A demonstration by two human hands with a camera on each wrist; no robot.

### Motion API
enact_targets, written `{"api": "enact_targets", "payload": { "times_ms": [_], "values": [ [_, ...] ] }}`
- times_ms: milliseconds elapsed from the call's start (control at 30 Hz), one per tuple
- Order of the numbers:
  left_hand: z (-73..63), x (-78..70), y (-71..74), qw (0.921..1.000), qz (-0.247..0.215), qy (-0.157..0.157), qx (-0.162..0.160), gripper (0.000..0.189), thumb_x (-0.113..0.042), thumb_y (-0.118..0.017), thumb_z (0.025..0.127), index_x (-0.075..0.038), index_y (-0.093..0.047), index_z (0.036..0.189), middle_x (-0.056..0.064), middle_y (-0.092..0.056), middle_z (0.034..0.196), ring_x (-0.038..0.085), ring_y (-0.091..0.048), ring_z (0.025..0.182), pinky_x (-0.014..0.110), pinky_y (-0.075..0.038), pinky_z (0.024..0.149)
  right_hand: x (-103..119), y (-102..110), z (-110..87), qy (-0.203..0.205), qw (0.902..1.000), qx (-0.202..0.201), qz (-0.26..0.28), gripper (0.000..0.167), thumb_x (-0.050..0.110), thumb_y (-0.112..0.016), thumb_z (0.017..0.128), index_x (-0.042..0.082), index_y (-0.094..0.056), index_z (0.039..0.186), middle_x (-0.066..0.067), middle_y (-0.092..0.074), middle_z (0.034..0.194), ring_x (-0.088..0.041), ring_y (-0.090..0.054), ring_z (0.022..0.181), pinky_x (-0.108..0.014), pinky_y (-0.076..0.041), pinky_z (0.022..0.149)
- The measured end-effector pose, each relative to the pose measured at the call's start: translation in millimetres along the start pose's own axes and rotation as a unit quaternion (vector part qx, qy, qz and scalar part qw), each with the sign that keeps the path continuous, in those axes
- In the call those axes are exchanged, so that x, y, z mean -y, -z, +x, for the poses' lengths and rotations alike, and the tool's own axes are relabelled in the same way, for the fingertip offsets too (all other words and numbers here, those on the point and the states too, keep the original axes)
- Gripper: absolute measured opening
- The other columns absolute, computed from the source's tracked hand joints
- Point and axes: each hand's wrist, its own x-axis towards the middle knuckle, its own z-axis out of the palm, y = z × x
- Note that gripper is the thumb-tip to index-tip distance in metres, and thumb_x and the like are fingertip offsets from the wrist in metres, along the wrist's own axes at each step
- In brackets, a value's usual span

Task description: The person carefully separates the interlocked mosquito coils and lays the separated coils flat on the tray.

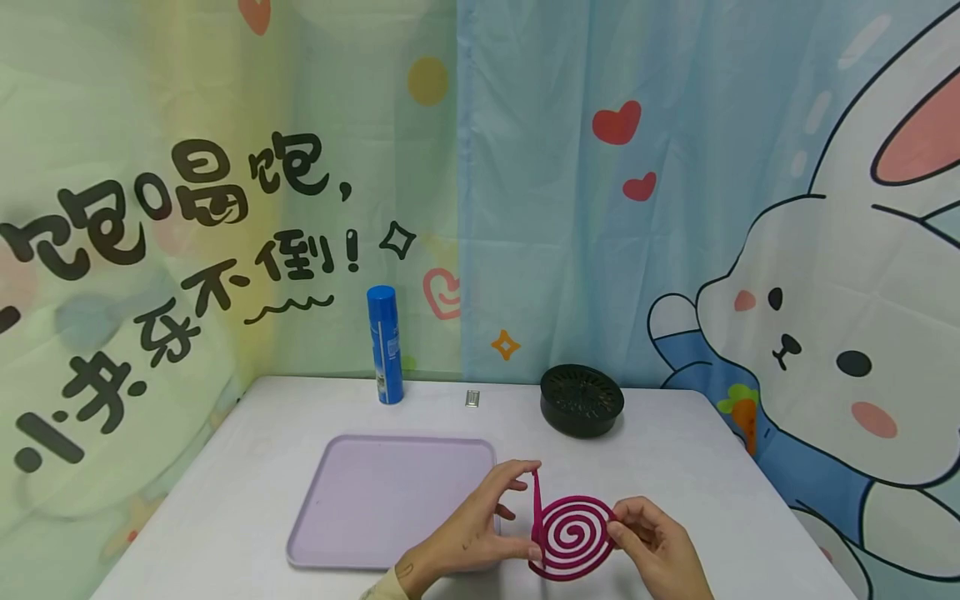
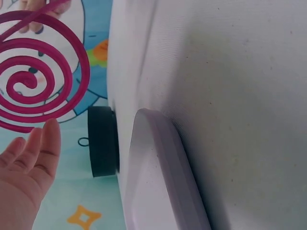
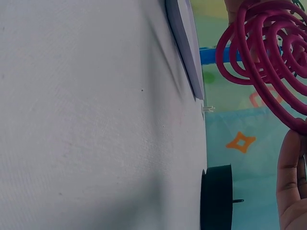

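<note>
Two magenta mosquito coils are held up over the front of the table. My left hand [image 1: 476, 525] holds one coil [image 1: 537, 504], seen edge-on in the head view, between thumb below and index finger above. My right hand [image 1: 658, 546] pinches the outer edge of the other coil [image 1: 577, 499], whose flat spiral faces the head camera. The two coils overlap at the left side of the spiral. In the right wrist view, the right hand's fingers [image 3: 289, 177] are at the lower edge of the nearer coil.
A pale purple tray [image 1: 397, 500] lies behind and left of the hands. Farther back on the white table stand a blue spray can [image 1: 386, 350], a small silvery metal piece [image 1: 472, 399] and a round black holder with a slotted top [image 1: 582, 408]. A printed curtain hangs behind.
</note>
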Motion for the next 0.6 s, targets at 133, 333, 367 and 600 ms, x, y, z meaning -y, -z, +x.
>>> {"api": "enact_targets", "payload": {
  "times_ms": [133,333,367,600],
  "values": [
    [0.7,0.3,-1.0,0.9997,0.003,-0.025,-0.007,0.086,-0.029,-0.085,0.083,-0.036,-0.034,0.152,-0.004,-0.037,0.157,0.019,-0.041,0.139,0.037,-0.054,0.097,-1.2,0.3,0.5,0.0,1.0,0.002,0.007,0.012,0.002,-0.06,0.099,-0.001,-0.061,0.111,-0.011,-0.067,0.094,-0.019,-0.068,0.084,-0.023,-0.059,0.077],
    [1.8,0.1,-1.8,0.9993,-0.01,-0.035,-0.012,0.085,-0.029,-0.087,0.081,-0.033,-0.037,0.15,-0.006,-0.037,0.161,0.017,-0.039,0.146,0.043,-0.053,0.102,-1.2,1.0,0.3,0.003,0.9999,0.008,0.006,0.011,0.001,-0.06,0.099,-0.001,-0.061,0.11,-0.011,-0.068,0.094,-0.018,-0.068,0.083,-0.023,-0.058,0.077],
    [1.8,-0.3,-1.7,0.9994,-0.011,-0.03,-0.012,0.084,-0.03,-0.086,0.081,-0.034,-0.037,0.149,-0.007,-0.038,0.16,0.016,-0.04,0.145,0.044,-0.053,0.102,-0.9,1.1,0.0,0.003,0.9999,0.01,0.007,0.011,0.001,-0.061,0.098,-0.001,-0.061,0.109,-0.011,-0.068,0.094,-0.018,-0.068,0.083,-0.023,-0.058,0.077],
    [1.0,-3.1,-1.0,0.9995,-0.024,-0.009,-0.019,0.068,-0.03,-0.082,0.086,-0.037,-0.047,0.144,-0.009,-0.052,0.15,0.012,-0.047,0.138,0.043,-0.052,0.103,-2.6,1.8,-1.1,0.003,0.9997,0.017,0.017,0.011,0.001,-0.061,0.099,-0.002,-0.061,0.109,-0.011,-0.067,0.094,-0.019,-0.067,0.083,-0.024,-0.059,0.076]
  ]
}}
